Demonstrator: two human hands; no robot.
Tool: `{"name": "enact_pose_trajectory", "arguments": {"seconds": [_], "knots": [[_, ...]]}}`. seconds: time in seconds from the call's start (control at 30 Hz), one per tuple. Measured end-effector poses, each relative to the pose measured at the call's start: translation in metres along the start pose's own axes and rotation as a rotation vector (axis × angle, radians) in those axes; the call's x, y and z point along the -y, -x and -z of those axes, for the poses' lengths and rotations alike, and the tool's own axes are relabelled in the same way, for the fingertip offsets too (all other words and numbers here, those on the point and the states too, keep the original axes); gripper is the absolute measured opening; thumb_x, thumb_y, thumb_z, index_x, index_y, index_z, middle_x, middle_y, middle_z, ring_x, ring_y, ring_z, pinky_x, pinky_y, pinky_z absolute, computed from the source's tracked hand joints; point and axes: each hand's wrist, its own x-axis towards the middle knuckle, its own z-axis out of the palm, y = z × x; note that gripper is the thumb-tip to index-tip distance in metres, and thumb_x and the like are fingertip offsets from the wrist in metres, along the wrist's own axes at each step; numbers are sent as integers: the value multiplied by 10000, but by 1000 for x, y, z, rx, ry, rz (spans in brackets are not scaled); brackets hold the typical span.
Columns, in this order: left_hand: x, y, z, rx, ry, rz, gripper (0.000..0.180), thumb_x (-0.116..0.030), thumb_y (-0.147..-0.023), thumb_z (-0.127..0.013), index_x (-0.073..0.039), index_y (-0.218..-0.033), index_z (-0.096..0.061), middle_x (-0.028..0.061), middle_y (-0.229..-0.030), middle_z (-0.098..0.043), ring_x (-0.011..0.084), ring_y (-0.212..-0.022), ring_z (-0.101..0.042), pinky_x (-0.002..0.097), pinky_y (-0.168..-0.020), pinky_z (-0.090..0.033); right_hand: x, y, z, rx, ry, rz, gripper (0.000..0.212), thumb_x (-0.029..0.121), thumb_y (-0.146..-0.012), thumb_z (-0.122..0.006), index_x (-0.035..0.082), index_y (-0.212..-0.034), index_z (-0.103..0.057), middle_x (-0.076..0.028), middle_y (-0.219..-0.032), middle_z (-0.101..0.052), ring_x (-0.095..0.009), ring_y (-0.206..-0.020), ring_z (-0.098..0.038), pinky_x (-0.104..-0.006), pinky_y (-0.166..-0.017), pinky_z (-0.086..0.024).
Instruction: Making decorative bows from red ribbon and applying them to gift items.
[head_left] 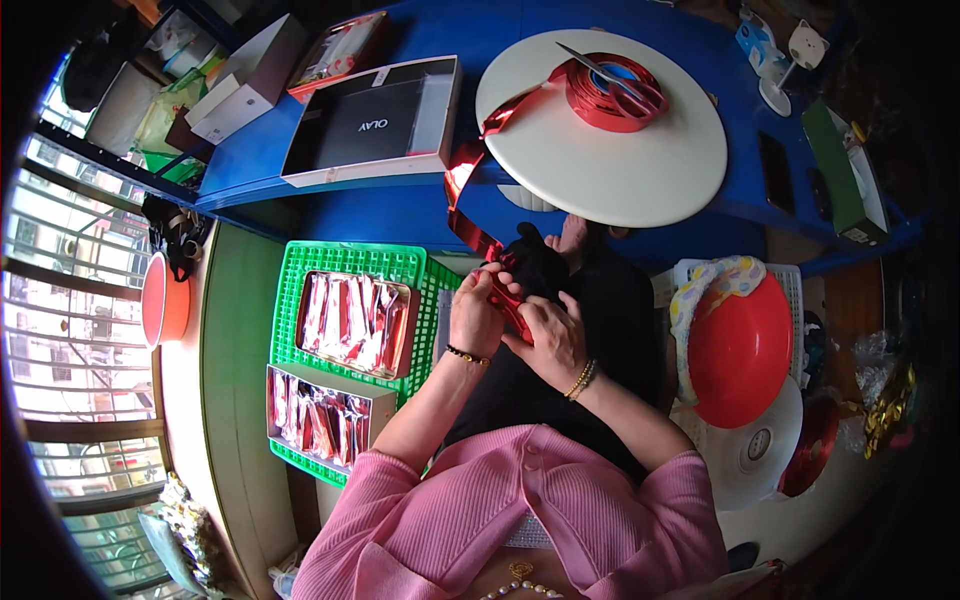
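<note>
A glossy red ribbon (463, 228) hangs down from the white round tabletop (640, 165) to my two hands, above my lap. My left hand (477, 318) pinches it between thumb and fingers. Close beside it, my right hand (549, 338) has its fingers closed on a gathered red part of the same ribbon (513, 310). The fingers partly hide how it is folded. On the round top sits the red ribbon roll (598, 108), with a pair of scissors (640, 97) lying across it.
To my left, a green plastic crate (345, 252) carries two boxes of red and silver wrapped pieces (355, 318). A shallow box with a black insert (375, 118) lies on the blue table (245, 158). At right are a red basin (745, 350), a patterned cloth (690, 310) and a phone (775, 172).
</note>
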Motion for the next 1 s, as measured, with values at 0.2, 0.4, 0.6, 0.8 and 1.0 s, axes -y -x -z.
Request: {"name": "enact_pose_trajectory", "arguments": {"seconds": [0.2, 0.4, 0.6, 0.8, 1.0], "knots": [[-3, -4, -5, -60, 56, -35, 158, -141, -961, -397, -25, -1019, -486, 89, -859, -566, 204, -765, -576, 330, -716, -497, -9, -7, -13, 35, 58, 0, 254, 174, -704, -716, 82, -850, -531, -62, -858, -608, -212, -801, -599, -439, -864, -377], [-24, -14, -20, 66, -208, -30, 274, -168, -940, -470, 19, -1138, -488, 115, -973, -586, 225, -916, -591, 347, -829, -476, -15, -24, -6, -111, -126, -94, 124, 139, -742, -690, 98, -707, -579, -23, -684, -630, -196, -647, -606, -387, -795, -382], [-122, -81, -22, -90, -1013, -869, 253, -208, -868, -607, 12, -991, -598, 81, -921, -608, 144, -836, -589, 256, -690, -468, -20, -26, 11, -147, -263, -163, 115, 142, -734, -704, 87, -724, -604, -28, -709, -649, -192, -645, -604, -356, -793, -376], [-192, -172, -33, -422, -2015, -856, 280, -312, -671, -714, -66, -783, -643, 101, -770, -616, 263, -757, -626, 381, -647, -490, -21, -26, 15, -168, -257, -181, 122, 124, -687, -741, 75, -690, -629, -67, -683, -644, -253, -621, -565, -351, -742, -435], [-212, -272, 23, -110, -2504, -476, 100, -239, -736, -636, -163, -742, -700, 57, -717, -665, 244, -697, -664, 329, -586, -506, -33, -21, 23, -122, -259, -255, 128, 124, -696, -735, 64, -692, -621, -69, -683, -643, -254, -648, -585, -369, -794, -427]]}}
